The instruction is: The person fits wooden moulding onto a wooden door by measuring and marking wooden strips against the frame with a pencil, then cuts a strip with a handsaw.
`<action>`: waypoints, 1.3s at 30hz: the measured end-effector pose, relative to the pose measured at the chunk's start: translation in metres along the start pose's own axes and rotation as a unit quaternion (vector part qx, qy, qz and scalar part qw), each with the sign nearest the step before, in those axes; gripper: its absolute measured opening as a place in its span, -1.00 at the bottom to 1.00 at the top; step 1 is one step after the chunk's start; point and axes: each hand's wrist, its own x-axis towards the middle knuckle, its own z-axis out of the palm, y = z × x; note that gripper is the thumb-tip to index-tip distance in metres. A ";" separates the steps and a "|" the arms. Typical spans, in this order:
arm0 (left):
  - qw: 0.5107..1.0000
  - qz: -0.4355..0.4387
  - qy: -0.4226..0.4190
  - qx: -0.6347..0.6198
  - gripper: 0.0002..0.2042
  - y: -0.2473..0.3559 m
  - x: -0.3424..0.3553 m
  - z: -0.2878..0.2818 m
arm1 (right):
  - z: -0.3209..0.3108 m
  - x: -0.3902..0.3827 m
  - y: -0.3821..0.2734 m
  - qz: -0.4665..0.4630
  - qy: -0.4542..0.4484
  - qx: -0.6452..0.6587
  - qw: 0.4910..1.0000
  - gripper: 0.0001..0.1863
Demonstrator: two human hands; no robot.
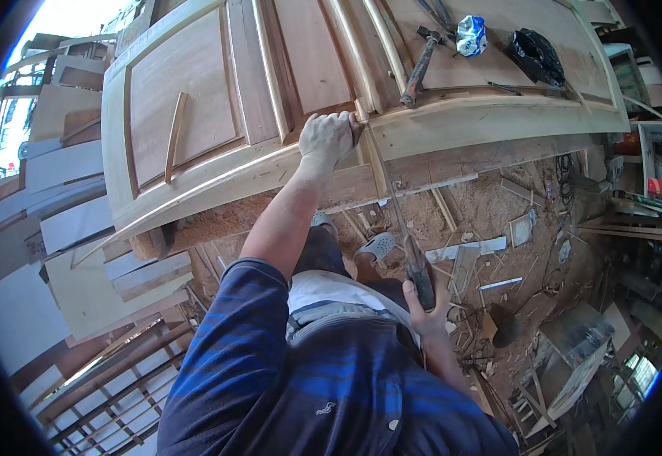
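My left hand (329,139) is closed in a fist at the near edge of a panelled wooden door (392,137), its fingers wrapped round a thin wooden strip (377,169) that juts past the edge toward me. In my right hand (431,308) is the dark handle of a handsaw. The narrow handsaw blade (399,207) slants up and away from it, its far end meeting the strip beside my left fist. Whether the teeth are in the wood, I cannot tell.
On the door lie a hammer (420,68), a crumpled blue-and-white packet (471,36), a black plastic bag (538,58) and a loose strip (174,137). Offcuts and sawdust cover the floor (498,251). Boards (72,175) are stacked at the left; shelving (654,163) stands right.
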 end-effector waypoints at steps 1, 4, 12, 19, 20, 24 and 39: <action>1.000 0.003 0.006 0.000 -0.54 -0.003 0.000 0.001 | 0.000 0.008 -0.003 0.020 -0.012 -0.005 1.000 -0.39; 1.000 0.001 0.003 0.006 -0.55 -0.003 -0.003 -0.001 | 0.026 0.089 -0.024 0.059 -0.038 -0.030 0.997 -0.41; 1.000 -0.016 -0.004 0.003 -0.55 -0.010 0.000 0.006 | 0.016 0.038 -0.004 0.043 -0.029 -0.008 0.999 -0.35; 1.000 0.000 0.009 0.009 -0.57 -0.008 0.003 0.007 | 0.030 0.097 -0.027 0.056 -0.032 -0.015 0.998 -0.40; 1.000 -0.003 0.005 0.014 -0.57 -0.009 0.002 0.010 | 0.040 0.131 -0.036 0.059 -0.048 -0.024 0.997 -0.41; 1.000 -0.009 -0.005 0.012 -0.58 -0.018 0.003 0.012 | 0.050 0.125 -0.034 0.056 -0.041 -0.079 0.994 -0.43; 0.999 -0.017 -0.028 0.011 -0.59 -0.007 -0.003 0.010 | 0.031 0.109 -0.034 0.117 -0.077 -0.040 0.989 -0.42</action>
